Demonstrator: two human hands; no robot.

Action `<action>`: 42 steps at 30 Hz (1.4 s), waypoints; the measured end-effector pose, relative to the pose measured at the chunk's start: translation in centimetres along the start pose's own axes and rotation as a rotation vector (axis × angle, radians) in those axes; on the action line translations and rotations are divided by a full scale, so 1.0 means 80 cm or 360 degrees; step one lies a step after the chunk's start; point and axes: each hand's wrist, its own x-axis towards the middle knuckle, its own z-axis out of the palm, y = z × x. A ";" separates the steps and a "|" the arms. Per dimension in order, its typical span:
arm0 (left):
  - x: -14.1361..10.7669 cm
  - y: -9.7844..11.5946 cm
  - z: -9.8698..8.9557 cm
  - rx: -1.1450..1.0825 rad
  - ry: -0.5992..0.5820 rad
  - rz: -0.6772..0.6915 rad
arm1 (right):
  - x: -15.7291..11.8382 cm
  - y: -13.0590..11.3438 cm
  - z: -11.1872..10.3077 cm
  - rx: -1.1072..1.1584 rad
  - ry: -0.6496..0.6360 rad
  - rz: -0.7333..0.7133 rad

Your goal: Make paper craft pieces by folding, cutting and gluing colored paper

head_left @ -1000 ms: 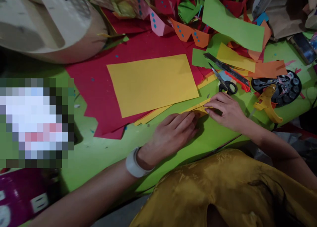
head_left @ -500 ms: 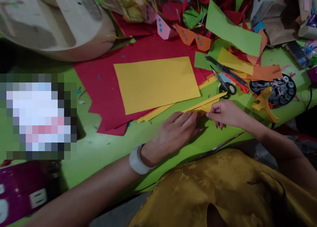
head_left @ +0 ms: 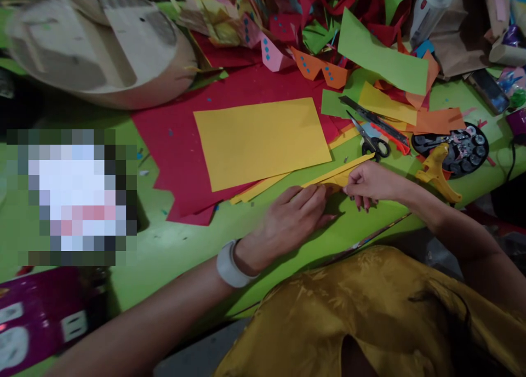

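Observation:
My left hand [head_left: 291,223], with a pale band on the wrist, presses its closed fingers on a folded yellow paper strip [head_left: 339,171] near the table's front edge. At the strip's right part, the thumb and fingers of my right hand [head_left: 370,182] pinch the paper. Part of the strip is hidden under my fingers. Just behind my hands lies a flat yellow sheet [head_left: 263,144] on red paper [head_left: 156,136]. Black-handled scissors [head_left: 372,141] and a cutter knife [head_left: 378,122] rest beyond my right hand.
A yellow glue gun [head_left: 439,171] and a black paint palette [head_left: 472,149] are at the right. Cut coloured paper [head_left: 382,53] is heaped at the back. A large round wooden container [head_left: 156,81] stands back left. A purple item [head_left: 41,311] sits front left.
The view has shifted slightly, so the objects at the left appear further right. My hands keep nearly the same hold on the yellow strip.

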 end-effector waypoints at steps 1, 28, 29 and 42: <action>0.000 0.000 -0.001 -0.0008 -0.0012 -0.0001 | 0.000 0.000 0.000 0.0019 -0.0008 -0.0007; 0.067 -0.037 -0.017 -0.1998 -0.1318 -0.1411 | 0.009 0.011 0.005 -0.0033 0.0021 -0.0177; 0.066 -0.037 -0.015 -0.1997 -0.1323 -0.1408 | 0.009 0.010 0.005 -0.0029 0.0027 -0.0178; 0.037 -0.043 -0.021 -0.2050 -0.1386 -0.1567 | 0.006 0.010 0.005 0.0003 0.0040 -0.0167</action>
